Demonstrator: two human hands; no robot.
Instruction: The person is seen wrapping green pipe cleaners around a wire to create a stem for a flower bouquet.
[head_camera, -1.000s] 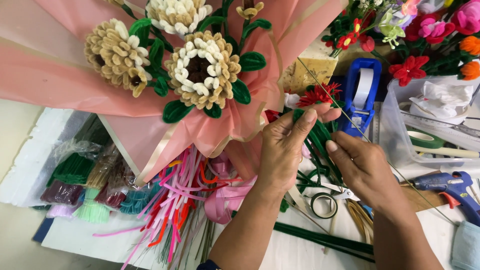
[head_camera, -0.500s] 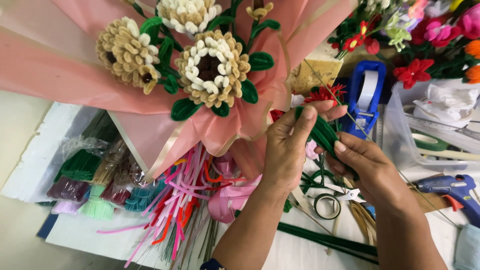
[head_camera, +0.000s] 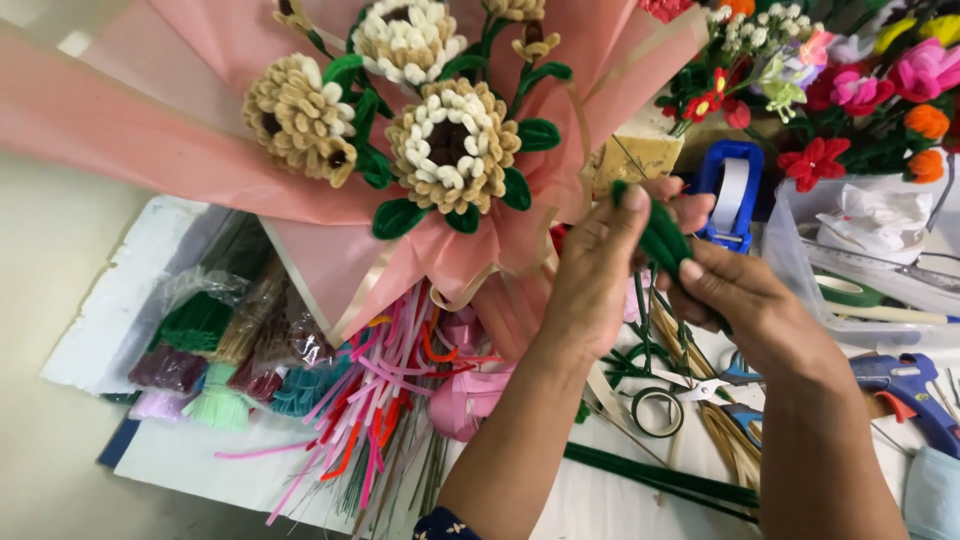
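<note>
Down nearest me, clear packets (head_camera: 215, 350) of green, purple and teal pipe cleaners lie left, loose pink ones (head_camera: 385, 375) beside them. Just beyond, my left hand (head_camera: 590, 275) and right hand (head_camera: 745, 300) both pinch the green stem (head_camera: 662, 238), fingers closed round it; it runs slanting, top-left to lower-right, between them, the left gripping its upper end. Behind stands a blue tape dispenser (head_camera: 728, 190), then the pink-wrapped bouquet (head_camera: 440, 150) at far left.
</note>
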